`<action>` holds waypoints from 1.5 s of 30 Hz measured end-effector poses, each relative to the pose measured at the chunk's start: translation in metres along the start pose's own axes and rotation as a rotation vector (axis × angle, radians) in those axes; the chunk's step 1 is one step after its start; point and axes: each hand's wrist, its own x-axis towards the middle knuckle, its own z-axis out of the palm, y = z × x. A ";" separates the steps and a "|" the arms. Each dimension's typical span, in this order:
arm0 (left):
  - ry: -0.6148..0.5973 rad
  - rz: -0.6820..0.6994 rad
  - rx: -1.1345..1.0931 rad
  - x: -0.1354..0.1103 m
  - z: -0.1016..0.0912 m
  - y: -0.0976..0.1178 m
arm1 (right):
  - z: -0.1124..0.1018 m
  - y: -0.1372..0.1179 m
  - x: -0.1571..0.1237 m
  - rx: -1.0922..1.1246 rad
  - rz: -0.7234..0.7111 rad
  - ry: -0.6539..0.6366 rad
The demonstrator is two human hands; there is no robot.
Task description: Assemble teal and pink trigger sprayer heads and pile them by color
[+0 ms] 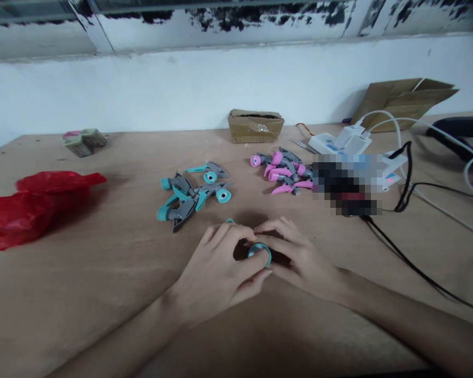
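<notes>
Both hands are closed around a grey-and-teal trigger spray head whose round teal collar (260,245) faces up toward me. My left hand (216,265) wraps it from the left, its thumb pressed onto the collar opening. From the right, the bent fingers of my right hand (301,254) grip around the collar. Most of the piece is hidden by the fingers; a bit of teal shows above my left knuckles. Beyond my left hand lies a loose group of grey-and-teal spray heads (181,207). A pile of grey-and-pink spray heads (281,172) lies farther back to the right.
A red plastic bag (35,210) lies at left, with a small greenish block (84,142) behind it. Against the wall stand a small cardboard box (256,127) and an open carton (398,102). A white power strip (323,143) and cables (410,268) occupy the right side.
</notes>
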 end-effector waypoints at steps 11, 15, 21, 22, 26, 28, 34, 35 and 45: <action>0.211 -0.158 -0.118 -0.004 0.007 0.007 | 0.002 -0.007 -0.001 -0.178 0.059 0.269; 0.255 -0.261 -0.219 -0.005 0.009 0.019 | 0.004 -0.009 0.000 -0.225 0.061 0.331; 0.178 -0.349 -0.195 -0.008 0.009 0.033 | 0.006 -0.008 0.001 -0.290 0.101 0.355; 0.170 -0.359 -0.183 -0.008 0.009 0.034 | 0.007 -0.008 0.001 -0.304 0.099 0.353; 0.131 -0.416 -0.252 -0.008 0.009 0.035 | 0.008 -0.007 0.001 -0.372 0.065 0.355; 0.105 -0.452 -0.340 -0.007 0.009 0.034 | 0.009 -0.006 0.002 -0.403 0.056 0.363; 0.106 -0.588 -0.506 -0.004 0.013 0.028 | 0.010 -0.008 0.003 -0.432 0.055 0.355; 0.115 -0.610 -0.522 -0.004 0.015 0.028 | 0.010 -0.008 0.003 -0.434 0.053 0.362; 0.083 -0.603 -0.536 -0.007 0.010 0.026 | 0.002 -0.002 0.004 -0.478 0.104 0.378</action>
